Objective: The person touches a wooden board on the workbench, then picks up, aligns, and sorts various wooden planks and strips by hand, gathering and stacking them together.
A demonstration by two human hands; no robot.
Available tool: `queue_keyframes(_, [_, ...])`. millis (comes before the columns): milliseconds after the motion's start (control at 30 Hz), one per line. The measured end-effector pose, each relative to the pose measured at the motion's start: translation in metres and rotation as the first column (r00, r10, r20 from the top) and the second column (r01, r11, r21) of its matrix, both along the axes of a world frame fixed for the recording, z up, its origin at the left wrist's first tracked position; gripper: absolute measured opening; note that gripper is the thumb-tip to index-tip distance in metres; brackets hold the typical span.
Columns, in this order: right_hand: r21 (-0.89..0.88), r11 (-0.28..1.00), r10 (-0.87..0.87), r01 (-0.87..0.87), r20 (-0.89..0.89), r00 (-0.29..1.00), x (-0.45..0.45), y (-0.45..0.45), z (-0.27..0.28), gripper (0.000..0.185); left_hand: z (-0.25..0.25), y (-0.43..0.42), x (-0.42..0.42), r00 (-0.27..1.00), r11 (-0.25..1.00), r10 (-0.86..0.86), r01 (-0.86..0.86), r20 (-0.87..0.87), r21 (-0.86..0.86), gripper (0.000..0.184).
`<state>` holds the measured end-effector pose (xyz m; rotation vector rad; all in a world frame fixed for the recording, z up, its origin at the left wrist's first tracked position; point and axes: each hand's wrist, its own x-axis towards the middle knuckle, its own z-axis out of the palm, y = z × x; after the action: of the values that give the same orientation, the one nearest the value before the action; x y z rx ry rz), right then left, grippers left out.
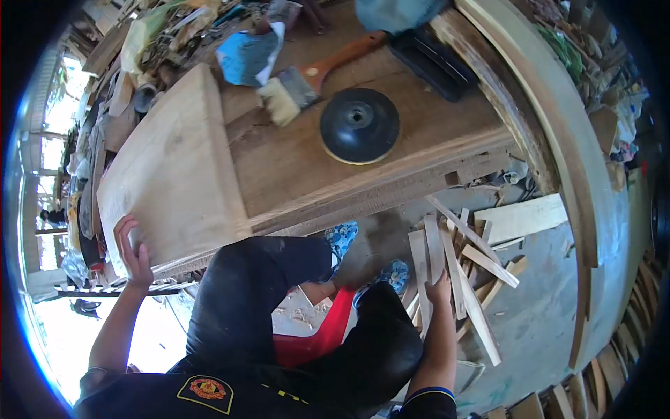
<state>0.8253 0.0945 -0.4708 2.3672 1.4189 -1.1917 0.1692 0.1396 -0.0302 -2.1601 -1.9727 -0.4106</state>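
Observation:
A wide pale board (174, 164) lies on the left end of the wooden workbench (279, 167). My left hand (132, 251) rests at the board's near left corner with its fingers apart. Low on the right, my right hand (438, 290) is closed around the lower part of a narrow wood strip (433, 244). That strip stands among a loose pile of similar strips (474, 300) on the floor beside my leg. A black round sanding pad (359, 126) and a brush (289, 96) with a wooden handle lie on the bench.
A black tray-like object (433, 64) and a blue crumpled item (241, 59) sit on the bench. Long curved boards (551, 105) lean at the right. A red stool (317, 342) is under me. Scrap wood (115, 77) is heaped at the back left.

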Motion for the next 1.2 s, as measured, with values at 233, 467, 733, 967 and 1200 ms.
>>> queue_keyframes(233, [0.051,0.996,-0.082,0.076,0.148,0.986,0.001,-0.006,-0.043,0.083,-0.008,-0.004,-0.022,0.994,0.999,0.043,-0.041,-0.102,0.018,0.057])
queue_keyframes(467, [-0.022,0.995,0.095,-0.095,0.445,0.890,0.003,-0.035,-0.068,0.018,-0.011,-0.004,-0.031,0.998,1.000,-0.028,0.028,-0.062,-0.008,0.059])
queue_keyframes(733, [-0.068,0.992,-0.094,0.109,0.197,0.976,-0.036,-0.066,-0.042,0.082,-0.009,-0.004,-0.040,0.997,0.999,-0.043,0.043,-0.070,-0.001,0.063])
queue_keyframes(967, [0.121,0.992,-0.012,-0.046,0.436,0.900,-0.040,-0.104,-0.085,0.048,-0.012,-0.003,-0.047,1.000,1.000,-0.015,0.014,-0.021,-0.010,0.062])
queue_keyframes(1200, [0.181,0.978,0.045,-0.101,0.292,0.955,-0.031,-0.103,-0.066,0.035,-0.011,-0.001,-0.039,0.998,0.999,-0.046,0.046,-0.034,-0.004,0.065])
